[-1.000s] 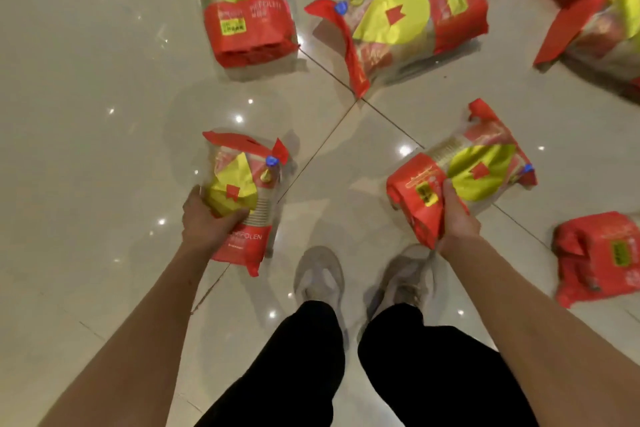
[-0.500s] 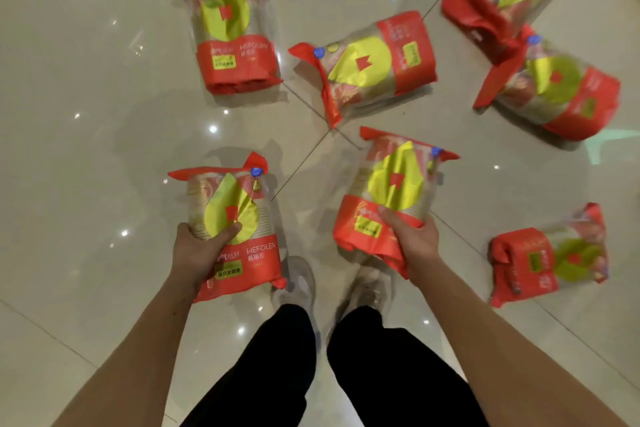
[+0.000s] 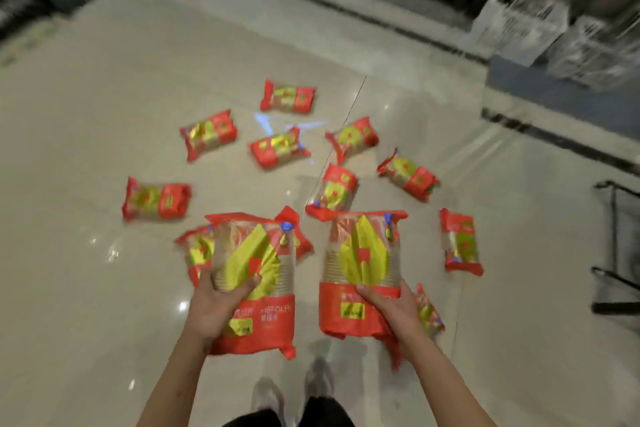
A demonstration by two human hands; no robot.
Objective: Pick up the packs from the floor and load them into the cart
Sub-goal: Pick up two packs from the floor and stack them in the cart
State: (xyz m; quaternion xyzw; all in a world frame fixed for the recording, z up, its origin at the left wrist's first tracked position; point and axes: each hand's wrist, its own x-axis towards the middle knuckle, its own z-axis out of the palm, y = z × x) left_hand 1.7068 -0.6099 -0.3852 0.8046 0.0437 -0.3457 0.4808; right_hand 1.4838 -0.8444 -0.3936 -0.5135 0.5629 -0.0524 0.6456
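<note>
- Head view: the left hand point(image 3: 214, 305) grips one pack point(image 3: 256, 284) by its lower left side, thumb across the front, holding it upright above the floor point(image 3: 86, 135).
- The right hand point(image 3: 391, 305) grips a second pack point(image 3: 362, 270) by its lower right side, thumb on the red band, also upright and clear of the floor.
- The two held packs sit side by side, just apart.
- Other packs point(image 3: 284, 149) lie scattered flat on the glossy tiles ahead; one point(image 3: 156, 199) lies to the left, one point(image 3: 462, 243) to the right, and some are partly hidden behind the held ones.
- A dark cart frame point(image 3: 616, 246) shows at the right edge, well apart from the hands.
- Two shoes point(image 3: 294, 388) show at the bottom; the picture is blurred.
</note>
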